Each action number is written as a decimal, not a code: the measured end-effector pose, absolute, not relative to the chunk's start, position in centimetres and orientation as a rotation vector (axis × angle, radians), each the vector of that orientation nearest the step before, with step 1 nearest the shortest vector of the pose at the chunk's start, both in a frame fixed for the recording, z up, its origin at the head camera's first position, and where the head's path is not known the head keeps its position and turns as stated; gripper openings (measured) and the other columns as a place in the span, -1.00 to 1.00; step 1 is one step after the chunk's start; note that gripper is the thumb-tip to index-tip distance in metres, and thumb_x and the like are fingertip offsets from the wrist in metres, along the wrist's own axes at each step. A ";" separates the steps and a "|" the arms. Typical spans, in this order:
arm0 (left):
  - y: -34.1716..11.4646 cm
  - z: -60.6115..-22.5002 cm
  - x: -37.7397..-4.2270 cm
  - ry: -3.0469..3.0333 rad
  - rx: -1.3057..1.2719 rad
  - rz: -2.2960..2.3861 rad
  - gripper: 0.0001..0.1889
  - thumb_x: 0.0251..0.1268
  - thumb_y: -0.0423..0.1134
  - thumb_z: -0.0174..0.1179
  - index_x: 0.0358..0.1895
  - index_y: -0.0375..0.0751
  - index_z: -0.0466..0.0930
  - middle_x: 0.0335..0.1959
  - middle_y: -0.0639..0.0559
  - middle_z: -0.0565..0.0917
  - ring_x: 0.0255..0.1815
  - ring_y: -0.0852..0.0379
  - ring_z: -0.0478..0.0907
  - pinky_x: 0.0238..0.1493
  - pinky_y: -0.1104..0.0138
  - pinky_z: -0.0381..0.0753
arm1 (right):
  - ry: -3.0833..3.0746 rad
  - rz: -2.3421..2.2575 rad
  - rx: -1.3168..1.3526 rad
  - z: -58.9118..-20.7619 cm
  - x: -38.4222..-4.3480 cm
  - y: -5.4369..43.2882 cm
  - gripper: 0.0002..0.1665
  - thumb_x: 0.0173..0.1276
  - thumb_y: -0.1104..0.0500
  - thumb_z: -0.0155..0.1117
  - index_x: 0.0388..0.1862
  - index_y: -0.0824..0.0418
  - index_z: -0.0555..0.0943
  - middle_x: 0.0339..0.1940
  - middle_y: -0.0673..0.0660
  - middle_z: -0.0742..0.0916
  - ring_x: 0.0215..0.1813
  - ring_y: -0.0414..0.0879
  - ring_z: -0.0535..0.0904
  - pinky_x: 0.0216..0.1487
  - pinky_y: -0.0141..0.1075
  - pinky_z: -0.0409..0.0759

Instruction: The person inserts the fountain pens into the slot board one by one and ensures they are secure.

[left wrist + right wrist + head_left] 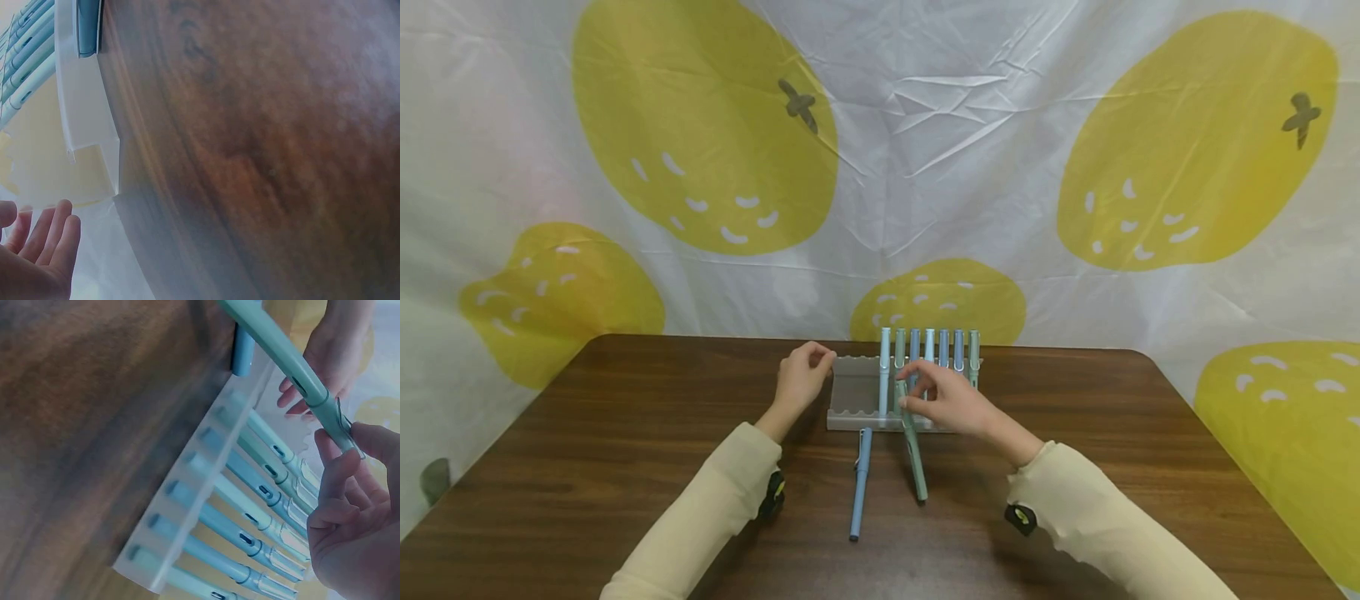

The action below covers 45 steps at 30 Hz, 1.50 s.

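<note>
My right hand (951,402) pinches a green pen (915,460) near its clip end, between thumb and fingers. The pen slants down toward the front of the table, before a clear pen rack (852,422). In the right wrist view the green pen (290,359) is held above the rack, cap end in the fingertips. My left hand (801,377) is beside the rack's left end, fingers loosely extended in the left wrist view; whether they touch the rack I cannot tell. A blue pen (861,485) lies on the table in front of the rack.
Several blue and green pens (240,506) stand side by side in the rack's right part; its left part (856,387) holds none. Brown wooden table (625,467) surrounds it. A white curtain (940,167) with yellow fruit prints hangs behind.
</note>
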State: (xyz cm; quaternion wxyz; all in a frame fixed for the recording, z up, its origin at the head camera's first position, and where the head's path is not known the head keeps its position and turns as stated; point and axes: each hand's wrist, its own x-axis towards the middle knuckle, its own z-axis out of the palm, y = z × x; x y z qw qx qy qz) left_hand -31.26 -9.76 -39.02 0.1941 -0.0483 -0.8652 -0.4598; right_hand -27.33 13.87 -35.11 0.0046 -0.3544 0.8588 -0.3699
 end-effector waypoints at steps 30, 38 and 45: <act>-9.7 -38.8 -31.1 -2.424 -0.148 -1.282 -0.81 0.20 -0.22 0.10 -0.32 -0.31 0.57 -0.47 -0.09 0.64 -0.46 0.05 0.59 -0.30 0.20 0.47 | 2.948 -1.315 -1.112 -32.2 -29.2 11.8 -0.65 0.24 0.18 0.15 0.02 0.14 0.41 -0.36 0.06 0.67 -0.68 -0.17 0.41 -0.64 -0.29 0.36; -9.8 -38.8 -31.1 -2.425 -0.150 -1.280 -0.81 0.21 -0.22 0.09 -0.32 -0.31 0.56 -0.45 -0.09 0.64 -0.45 0.04 0.58 -0.29 0.19 0.46 | 3.037 -1.362 -1.192 -32.2 -29.7 11.2 -0.67 0.23 0.20 0.16 -0.02 0.13 0.41 -0.40 0.06 0.67 -0.73 -0.21 0.35 -0.69 -0.33 0.32; -9.8 -38.9 -31.2 -2.428 -0.149 -1.294 -0.81 0.21 -0.21 0.10 -0.31 -0.31 0.57 -0.47 -0.08 0.63 -0.45 0.05 0.58 -0.32 0.20 0.47 | 3.119 -1.414 -1.211 -32.9 -29.8 10.5 -0.68 0.20 0.21 0.19 -0.06 0.19 0.42 -0.42 0.08 0.68 -0.75 -0.25 0.33 -0.73 -0.35 0.28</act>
